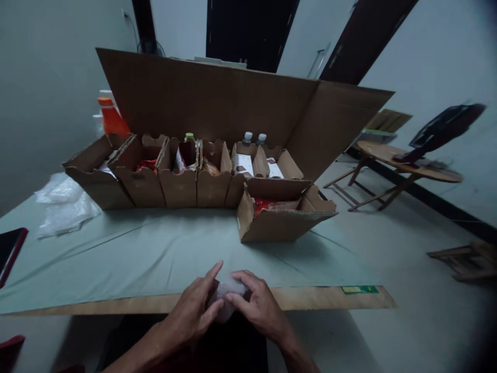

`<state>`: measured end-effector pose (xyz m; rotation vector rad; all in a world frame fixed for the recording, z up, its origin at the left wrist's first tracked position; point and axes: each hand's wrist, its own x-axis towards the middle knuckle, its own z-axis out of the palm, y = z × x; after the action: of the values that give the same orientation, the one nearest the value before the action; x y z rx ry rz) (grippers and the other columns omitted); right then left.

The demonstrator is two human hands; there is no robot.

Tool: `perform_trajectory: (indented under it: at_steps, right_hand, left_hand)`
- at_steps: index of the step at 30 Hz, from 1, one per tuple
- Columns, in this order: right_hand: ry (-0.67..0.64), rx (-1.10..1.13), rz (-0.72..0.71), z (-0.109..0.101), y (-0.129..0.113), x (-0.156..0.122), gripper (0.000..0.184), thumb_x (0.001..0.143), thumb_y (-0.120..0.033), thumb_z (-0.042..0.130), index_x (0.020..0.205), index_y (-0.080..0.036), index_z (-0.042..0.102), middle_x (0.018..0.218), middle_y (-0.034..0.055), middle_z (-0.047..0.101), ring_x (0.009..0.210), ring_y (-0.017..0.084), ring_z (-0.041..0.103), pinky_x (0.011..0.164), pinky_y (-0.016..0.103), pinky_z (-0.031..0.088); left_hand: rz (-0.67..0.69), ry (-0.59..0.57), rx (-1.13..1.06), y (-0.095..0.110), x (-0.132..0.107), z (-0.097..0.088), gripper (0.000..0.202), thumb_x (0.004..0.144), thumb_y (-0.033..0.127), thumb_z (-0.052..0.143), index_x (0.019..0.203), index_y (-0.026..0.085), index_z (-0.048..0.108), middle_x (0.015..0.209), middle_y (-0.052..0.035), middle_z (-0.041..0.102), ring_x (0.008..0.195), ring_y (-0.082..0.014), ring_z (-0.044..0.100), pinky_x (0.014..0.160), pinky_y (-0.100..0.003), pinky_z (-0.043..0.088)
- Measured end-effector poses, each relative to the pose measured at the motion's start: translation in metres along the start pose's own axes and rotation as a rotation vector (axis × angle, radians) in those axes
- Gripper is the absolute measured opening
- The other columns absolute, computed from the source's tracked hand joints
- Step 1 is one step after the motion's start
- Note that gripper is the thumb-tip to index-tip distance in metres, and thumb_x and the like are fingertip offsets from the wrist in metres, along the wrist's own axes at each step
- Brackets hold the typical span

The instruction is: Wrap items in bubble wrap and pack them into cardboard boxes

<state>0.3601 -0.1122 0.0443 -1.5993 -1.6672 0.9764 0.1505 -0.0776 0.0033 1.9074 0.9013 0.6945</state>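
Both hands meet at the near edge of the table. My left hand (196,308) and my right hand (260,305) are closed round a small crumpled clear plastic bag (228,291) held between them. Beyond them lies the pale green table cover (155,254). An open cardboard box (279,212) with red packets inside stands a short way past my right hand.
A row of several open cardboard boxes (178,178) with packets and bottles stands in front of a large cardboard sheet (217,101). An orange bottle (112,119) and clear plastic bags (64,204) are at the left. A round wooden table (407,163) stands at the right.
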Motion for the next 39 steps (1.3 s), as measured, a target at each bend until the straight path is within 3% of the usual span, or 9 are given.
perform_trajectory:
  at_steps: [7, 9, 13, 17, 19, 24, 26, 34, 39]
  right_hand:
    - [-0.110, -0.114, 0.085, -0.073, -0.005, -0.019, 0.021, 0.080, -0.033, 0.068, 0.096, -0.020, 0.073, 0.084, 0.0011, 0.072, 0.076, 0.018, 0.065, 0.069, 0.025, 0.047]
    - [-0.046, -0.110, 0.056, -0.101, -0.011, -0.024, 0.022, 0.081, -0.034, 0.067, 0.098, -0.021, 0.074, 0.087, 0.0019, 0.074, 0.079, 0.019, 0.068, 0.070, 0.025, 0.051]
    - [0.460, -0.175, -0.023, -0.162, -0.017, -0.034, 0.024, 0.075, -0.042, 0.075, 0.093, -0.026, 0.072, 0.083, 0.0017, 0.074, 0.071, 0.020, 0.068, 0.062, 0.027, 0.055]
    - [1.026, -0.116, -0.071, -0.209, -0.028, -0.020, 0.023, 0.079, -0.044, 0.075, 0.098, -0.032, 0.068, 0.081, 0.0037, 0.070, 0.065, 0.020, 0.064, 0.056, 0.031, 0.051]
    - [0.938, -0.148, -0.099, -0.219, -0.036, 0.004, 0.024, 0.079, -0.043, 0.074, 0.098, -0.030, 0.068, 0.082, 0.0032, 0.069, 0.066, 0.019, 0.063, 0.057, 0.031, 0.050]
    - [0.116, -0.409, -0.136, -0.209, -0.036, 0.092, 0.019, 0.084, -0.030, 0.063, 0.099, -0.023, 0.071, 0.085, 0.0005, 0.073, 0.073, 0.017, 0.066, 0.065, 0.027, 0.049]
    - [-0.062, -0.610, -0.113, -0.202, -0.029, 0.122, 0.018, 0.082, -0.021, 0.063, 0.097, -0.022, 0.073, 0.085, 0.0006, 0.074, 0.074, 0.017, 0.065, 0.066, 0.026, 0.045]
    - [-0.118, -1.109, -0.215, -0.218, -0.042, 0.149, 0.006, 0.077, -0.021, 0.067, 0.073, -0.021, 0.073, 0.074, 0.0015, 0.073, 0.075, 0.018, 0.063, 0.069, 0.027, 0.036]
    - [-0.277, -1.293, -0.198, -0.194, -0.062, 0.153, 0.010, 0.072, -0.011, 0.066, 0.068, -0.018, 0.072, 0.073, 0.0064, 0.074, 0.071, 0.020, 0.065, 0.071, 0.031, 0.037]
  left_hand:
    - [0.501, 0.261, 0.335, 0.062, 0.110, -0.033, 0.074, 0.088, 0.024, 0.064, 0.154, 0.023, 0.031, 0.151, -0.0163, 0.046, 0.140, -0.0310, 0.043, 0.115, -0.052, 0.039]
    - [0.567, 0.254, 0.383, 0.076, 0.144, -0.032, 0.062, 0.086, 0.021, 0.066, 0.145, 0.019, 0.047, 0.156, -0.0183, 0.039, 0.146, -0.0340, 0.034, 0.118, -0.054, 0.034]
    - [0.627, 0.174, 0.385, 0.079, 0.170, -0.012, 0.015, 0.089, 0.014, 0.062, 0.098, 0.018, 0.072, 0.151, -0.0164, 0.043, 0.144, -0.0350, 0.036, 0.114, -0.056, 0.040]
    - [0.677, 0.239, 0.327, 0.069, 0.160, 0.006, 0.022, 0.089, 0.005, 0.057, 0.097, 0.020, 0.070, 0.153, -0.0133, 0.040, 0.147, -0.0343, 0.030, 0.111, -0.058, 0.043]
    - [0.680, 0.275, 0.303, 0.066, 0.157, 0.011, 0.023, 0.088, 0.003, 0.056, 0.098, 0.020, 0.068, 0.157, -0.0121, 0.036, 0.147, -0.0344, 0.030, 0.110, -0.058, 0.044]
    - [0.689, 0.291, 0.287, 0.064, 0.159, 0.014, 0.023, 0.087, 0.001, 0.058, 0.099, 0.019, 0.066, 0.163, -0.0109, 0.027, 0.148, -0.0356, 0.028, 0.111, -0.057, 0.042]
    - [0.685, 0.297, 0.290, 0.063, 0.160, 0.014, 0.025, 0.087, 0.001, 0.058, 0.101, 0.020, 0.065, 0.163, -0.0103, 0.026, 0.149, -0.0354, 0.028, 0.112, -0.057, 0.041]
    - [0.668, 0.318, 0.294, 0.061, 0.157, 0.017, 0.024, 0.088, 0.003, 0.059, 0.102, 0.021, 0.065, 0.164, -0.0101, 0.027, 0.148, -0.0363, 0.028, 0.111, -0.058, 0.041]
    - [0.664, 0.351, 0.287, 0.062, 0.157, 0.018, 0.024, 0.088, 0.003, 0.058, 0.103, 0.022, 0.065, 0.164, -0.0094, 0.027, 0.148, -0.0353, 0.031, 0.110, -0.059, 0.042]
